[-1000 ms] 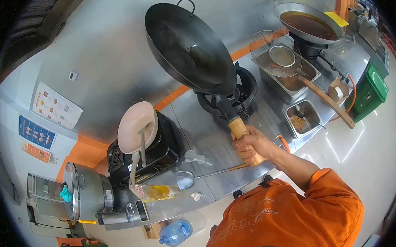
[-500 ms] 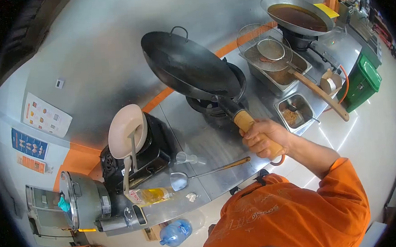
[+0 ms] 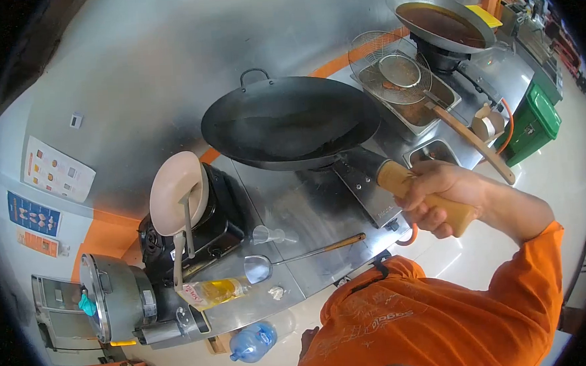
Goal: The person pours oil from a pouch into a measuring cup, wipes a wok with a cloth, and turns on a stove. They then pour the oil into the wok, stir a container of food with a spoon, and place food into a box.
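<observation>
My right hand [image 3: 437, 198] is closed around the light wooden handle [image 3: 453, 213] of a large black wok [image 3: 290, 120]. The wok's wide bowl shows its dark, slightly glossy inside, with a loop handle at the far rim. Beneath it, the steel front of a gas burner [image 3: 370, 195] sticks out, the rest covered by the wok. A metal wok spatula [image 3: 258, 269] with a wooden grip lies on the steel counter [image 3: 288, 213] nearer my body. My left hand does not show; only a sliver of skin appears beside my orange shirt.
Left stands a pink pan [image 3: 168, 209] with a utensil in it, on a black stove [image 3: 225, 216]. An oil bottle [image 3: 216, 292] and a clear cup [image 3: 262, 235] are close by. Right are wire strainers [image 3: 379, 62], a steel food pan [image 3: 430, 152] and a wok of dark liquid [image 3: 440, 26].
The wok has swung from a steep tilt to a flatter pose and come nearer, now covering the burner ring. My right hand has moved right and slightly down with the handle.
</observation>
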Demonstrator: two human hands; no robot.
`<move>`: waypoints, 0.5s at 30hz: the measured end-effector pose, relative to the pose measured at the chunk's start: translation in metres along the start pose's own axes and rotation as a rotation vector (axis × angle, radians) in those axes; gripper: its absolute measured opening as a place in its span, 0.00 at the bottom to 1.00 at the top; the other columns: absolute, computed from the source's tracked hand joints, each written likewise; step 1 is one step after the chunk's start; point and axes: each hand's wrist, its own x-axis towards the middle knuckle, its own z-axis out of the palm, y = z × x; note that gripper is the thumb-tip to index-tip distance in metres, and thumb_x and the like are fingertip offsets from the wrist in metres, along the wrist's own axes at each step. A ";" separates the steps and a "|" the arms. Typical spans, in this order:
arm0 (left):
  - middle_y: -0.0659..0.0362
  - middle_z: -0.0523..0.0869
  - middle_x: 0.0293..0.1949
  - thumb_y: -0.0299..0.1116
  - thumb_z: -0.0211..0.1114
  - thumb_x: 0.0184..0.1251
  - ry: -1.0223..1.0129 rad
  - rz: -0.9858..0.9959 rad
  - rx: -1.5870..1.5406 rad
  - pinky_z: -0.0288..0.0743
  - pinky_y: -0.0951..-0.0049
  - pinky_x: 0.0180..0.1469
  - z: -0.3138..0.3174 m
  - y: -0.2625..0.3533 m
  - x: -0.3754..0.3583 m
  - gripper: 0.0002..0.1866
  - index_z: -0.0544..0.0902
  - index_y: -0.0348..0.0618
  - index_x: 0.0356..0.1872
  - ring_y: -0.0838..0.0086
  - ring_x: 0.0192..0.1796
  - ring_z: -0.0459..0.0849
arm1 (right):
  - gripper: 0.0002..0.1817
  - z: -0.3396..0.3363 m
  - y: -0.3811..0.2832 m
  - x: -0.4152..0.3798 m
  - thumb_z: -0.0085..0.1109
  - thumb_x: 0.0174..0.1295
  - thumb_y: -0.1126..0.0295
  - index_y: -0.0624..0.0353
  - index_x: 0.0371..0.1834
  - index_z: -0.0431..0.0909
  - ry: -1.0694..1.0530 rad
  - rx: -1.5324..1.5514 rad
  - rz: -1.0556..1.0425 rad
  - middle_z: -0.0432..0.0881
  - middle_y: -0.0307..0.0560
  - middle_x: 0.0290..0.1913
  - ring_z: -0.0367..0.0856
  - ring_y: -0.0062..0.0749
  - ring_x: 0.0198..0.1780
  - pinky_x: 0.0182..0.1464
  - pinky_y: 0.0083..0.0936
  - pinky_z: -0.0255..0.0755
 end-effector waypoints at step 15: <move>0.45 0.88 0.34 0.57 0.57 0.64 0.002 -0.063 0.038 0.77 0.58 0.49 0.020 -0.017 0.051 0.29 0.85 0.36 0.30 0.54 0.42 0.86 | 0.09 0.019 -0.045 -0.030 0.60 0.56 0.74 0.63 0.36 0.70 0.294 -0.067 0.126 0.73 0.44 0.22 0.72 0.25 0.15 0.12 0.27 0.66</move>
